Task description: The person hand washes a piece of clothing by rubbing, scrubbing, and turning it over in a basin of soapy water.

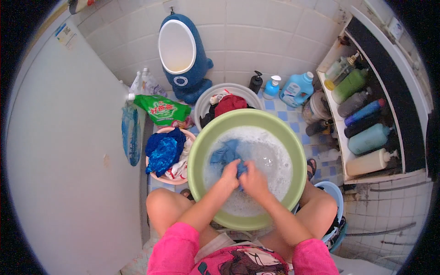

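A large light-green basin (299, 161) stands between my knees, holding cloudy, sudsy water (273, 161). In it lies a blue garment (225, 153), partly under the water. My left hand (231, 173) grips a bunched fold of this cloth near the basin's middle. Close beside it, my right hand (253, 179) is closed on the same fold, its fingers slightly blurred. The two hands almost touch, with a little blue fabric showing between them. The lower part of the garment under my hands is hidden.
A pink basin (164, 179) of clothes stands left, a grey basin (202, 99) of clothes behind. Beyond are a green detergent pouch (165, 110), a blue child's urinal (202, 65) and a blue detergent jug (296, 90). A bottle shelf (338, 137) is right; a white panel (75, 144) bounds the left.
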A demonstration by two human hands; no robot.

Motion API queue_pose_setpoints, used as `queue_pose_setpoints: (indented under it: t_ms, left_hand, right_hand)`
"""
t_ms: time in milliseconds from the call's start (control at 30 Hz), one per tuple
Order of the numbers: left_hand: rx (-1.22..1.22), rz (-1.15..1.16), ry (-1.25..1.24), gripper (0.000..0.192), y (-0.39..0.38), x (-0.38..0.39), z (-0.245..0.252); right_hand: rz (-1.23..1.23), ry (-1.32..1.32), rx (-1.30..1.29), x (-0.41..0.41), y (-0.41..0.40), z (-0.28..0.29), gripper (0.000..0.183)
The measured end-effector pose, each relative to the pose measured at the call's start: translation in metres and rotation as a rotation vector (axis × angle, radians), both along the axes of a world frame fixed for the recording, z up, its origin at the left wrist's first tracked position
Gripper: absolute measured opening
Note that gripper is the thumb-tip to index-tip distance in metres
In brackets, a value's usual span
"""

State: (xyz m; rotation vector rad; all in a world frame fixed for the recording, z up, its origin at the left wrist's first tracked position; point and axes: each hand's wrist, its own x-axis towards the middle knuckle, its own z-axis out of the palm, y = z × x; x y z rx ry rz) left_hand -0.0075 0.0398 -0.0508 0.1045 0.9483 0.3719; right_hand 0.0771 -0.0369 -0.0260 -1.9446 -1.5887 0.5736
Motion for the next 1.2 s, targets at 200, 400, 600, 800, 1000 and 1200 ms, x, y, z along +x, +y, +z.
queue_pose_setpoints:
  t_ms: [200,400,600,800,1000,1200]
  left_hand:
    - [0.108,0.270,-0.049,0.021,0.015,-0.003,-0.026]
    - [0.133,0.149,0.030,0.030,0.002,-0.013,-0.057]
    - [0.072,0.068,0.185,0.027,-0.027,0.021,-0.018]
    - [0.115,0.090,0.029,0.032,-0.010,-0.003,-0.061]
    - [0.073,0.005,-0.014,0.026,-0.013,-0.004,-0.030]
    - [-0.005,0.025,-0.105,0.025,-0.023,0.011,0.001]
  right_hand:
    - [-0.212,1.105,-0.482,0.039,0.013,-0.008,0.031]
    - [0.134,0.046,0.288,-0.015,0.005,0.006,0.026]
    - [-0.173,-0.052,0.079,0.025,0.013,-0.013,0.028]
    - [0.074,-0.049,0.160,-0.015,-0.004,0.009,0.028]
    - [0.056,-0.084,0.198,-0.006,-0.002,0.014,0.029]
    - [-0.129,-0.020,0.164,0.040,0.004,-0.028,0.025]
